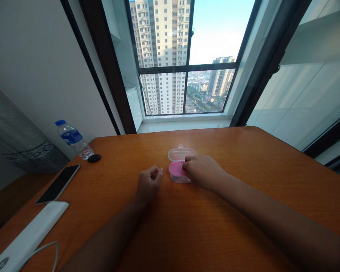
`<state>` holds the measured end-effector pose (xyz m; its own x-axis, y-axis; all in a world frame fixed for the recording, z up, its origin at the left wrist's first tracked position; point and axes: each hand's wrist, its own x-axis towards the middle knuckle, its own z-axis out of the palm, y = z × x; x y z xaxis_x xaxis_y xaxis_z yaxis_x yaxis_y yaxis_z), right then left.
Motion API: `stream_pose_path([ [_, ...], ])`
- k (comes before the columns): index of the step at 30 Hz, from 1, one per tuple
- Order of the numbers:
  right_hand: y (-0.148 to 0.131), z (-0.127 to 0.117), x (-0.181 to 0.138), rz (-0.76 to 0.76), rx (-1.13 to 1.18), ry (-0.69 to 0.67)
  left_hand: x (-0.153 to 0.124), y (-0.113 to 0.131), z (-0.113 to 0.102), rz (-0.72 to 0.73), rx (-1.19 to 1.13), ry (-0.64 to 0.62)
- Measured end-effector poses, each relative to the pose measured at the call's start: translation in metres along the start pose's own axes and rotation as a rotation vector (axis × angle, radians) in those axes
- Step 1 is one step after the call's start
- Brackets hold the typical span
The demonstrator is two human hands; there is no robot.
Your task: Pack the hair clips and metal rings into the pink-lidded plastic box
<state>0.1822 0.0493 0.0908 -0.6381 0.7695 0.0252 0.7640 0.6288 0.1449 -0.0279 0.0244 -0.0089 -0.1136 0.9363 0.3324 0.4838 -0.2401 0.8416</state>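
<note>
A small plastic box (175, 168), pink on top with clear sides, sits near the middle of the wooden table. Directly behind it lies a clear oval lid-like piece (182, 153) with a small tab at its far edge; I cannot tell if the two are joined. My right hand (201, 172) reaches over the box's right side, its fingers pinched together at the pink top. A tiny pale spot shows at those fingertips, too small to name. To the left of the box, apart from it, my left hand (150, 181) is loosely curled, thumb against forefinger, with nothing visible in it.
At the table's left edge are a water bottle (75, 139) with a blue cap, a black round object (94, 158), a phone (58, 184) and a white power strip (31, 230) with a cable (47, 246). Beyond the table (243, 151) is a window.
</note>
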Motion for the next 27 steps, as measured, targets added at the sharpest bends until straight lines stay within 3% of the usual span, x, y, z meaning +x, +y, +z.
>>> stream_pose_path([
  [4,0.002,-0.007,-0.007,-0.002,0.058,0.019,0.000,-0.001,0.001,-0.016,-0.023,-0.017],
  [7,0.009,0.001,-0.021,0.016,0.245,0.220,0.000,0.000,0.002,-0.009,-0.041,-0.052],
  [10,0.020,0.034,-0.035,0.211,0.555,0.514,0.000,0.002,0.003,0.048,-0.008,-0.086],
  [12,0.028,0.064,-0.040,0.368,0.784,0.587,-0.001,0.004,0.005,0.100,0.057,-0.095],
  [14,0.035,0.091,-0.042,0.424,1.089,0.522,-0.002,0.006,0.007,0.129,0.084,-0.117],
  [18,0.043,0.112,-0.041,0.239,1.513,0.370,-0.004,0.007,0.012,0.102,-0.020,-0.243],
  [22,0.044,0.103,-0.040,0.172,1.555,0.291,-0.003,0.003,0.016,0.043,-0.032,-0.291],
  [27,0.046,0.100,-0.041,0.150,1.564,0.337,-0.001,0.000,0.019,0.019,-0.091,-0.338],
])
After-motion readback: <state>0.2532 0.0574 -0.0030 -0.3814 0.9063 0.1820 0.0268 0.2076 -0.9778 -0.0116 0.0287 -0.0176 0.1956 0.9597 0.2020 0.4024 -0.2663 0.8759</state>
